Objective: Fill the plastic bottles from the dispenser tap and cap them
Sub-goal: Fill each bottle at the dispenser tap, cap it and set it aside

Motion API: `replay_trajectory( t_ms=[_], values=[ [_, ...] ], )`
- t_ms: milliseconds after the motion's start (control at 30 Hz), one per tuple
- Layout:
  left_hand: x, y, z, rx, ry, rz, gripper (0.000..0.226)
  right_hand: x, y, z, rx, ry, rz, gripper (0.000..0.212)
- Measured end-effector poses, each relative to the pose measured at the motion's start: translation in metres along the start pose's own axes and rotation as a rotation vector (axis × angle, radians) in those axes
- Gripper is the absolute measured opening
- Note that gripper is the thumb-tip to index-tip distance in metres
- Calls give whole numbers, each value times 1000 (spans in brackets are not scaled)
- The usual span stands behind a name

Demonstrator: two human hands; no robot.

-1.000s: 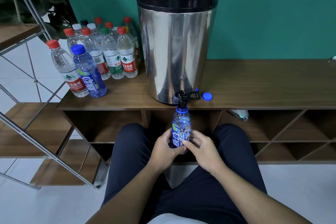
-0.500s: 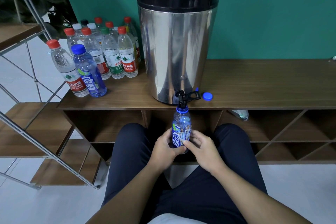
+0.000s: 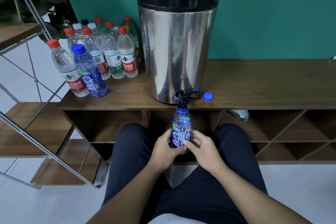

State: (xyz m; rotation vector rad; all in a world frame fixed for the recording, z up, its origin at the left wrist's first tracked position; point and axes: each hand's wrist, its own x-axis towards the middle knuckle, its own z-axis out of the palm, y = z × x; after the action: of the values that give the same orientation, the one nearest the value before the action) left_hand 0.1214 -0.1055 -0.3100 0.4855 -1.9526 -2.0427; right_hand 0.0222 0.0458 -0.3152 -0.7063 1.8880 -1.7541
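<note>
Your left hand point(image 3: 166, 146) and right hand point(image 3: 201, 148) both curl their fingers round the blue bottle point(image 3: 181, 129), its open mouth right under the tap point(image 3: 181, 97) at the desk point(image 3: 263, 85) edge. Tilt it and water may miss the neck. The fill level is hard to read, as is any flow.

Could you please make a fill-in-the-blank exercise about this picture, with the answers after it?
1. Both hands hold the blue bottle under the black ____ of the steel dispenser.
2. The loose blue cap lies on the ____ of the tap.
3. The bottle in the hands has no ____ on it.
4. The wall behind the dispenser is ____.

Answers: tap; right; cap; green
</note>
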Motion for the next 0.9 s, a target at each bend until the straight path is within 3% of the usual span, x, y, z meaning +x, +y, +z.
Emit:
replay_trajectory(
  t_ms=[900],
  values=[
    [0, 0, -1, 24, 1, 8, 60, 0, 0, 0, 11, 10, 11, 37]
  ],
)
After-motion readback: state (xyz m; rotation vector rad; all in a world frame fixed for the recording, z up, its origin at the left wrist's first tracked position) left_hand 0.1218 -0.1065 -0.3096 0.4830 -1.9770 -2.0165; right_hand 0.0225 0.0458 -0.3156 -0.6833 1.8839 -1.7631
